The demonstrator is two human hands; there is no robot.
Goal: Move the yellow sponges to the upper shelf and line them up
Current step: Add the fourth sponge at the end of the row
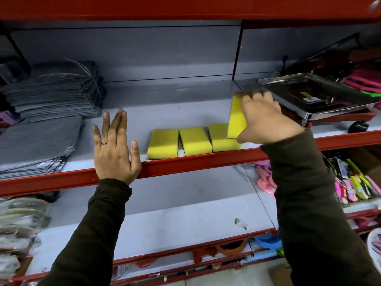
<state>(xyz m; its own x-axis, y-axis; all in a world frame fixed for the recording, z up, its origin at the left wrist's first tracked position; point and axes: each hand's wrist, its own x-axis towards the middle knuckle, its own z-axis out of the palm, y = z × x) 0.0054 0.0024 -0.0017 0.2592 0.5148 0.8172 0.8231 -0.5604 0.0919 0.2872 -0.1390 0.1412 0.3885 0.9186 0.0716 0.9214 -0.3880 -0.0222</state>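
- On the upper shelf (185,108), three yellow sponges (193,140) lie flat in a row near the front lip.
- Right hand (266,116): fingers gripping a fourth sponge (236,118), tilted on end, overlapping the row's rightmost sponge.
- Left hand (114,145): fingers spread, empty, palm at the red edge.
- Risk: lowering it here likely lands it on its neighbour; steel tray (317,96) close by on the right.

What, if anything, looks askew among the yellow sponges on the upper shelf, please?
The fourth yellow rectangular sponge, gripped by the right hand, stands tilted, overlapping the third flat sponge rather than lying beside it. The left hand is open.
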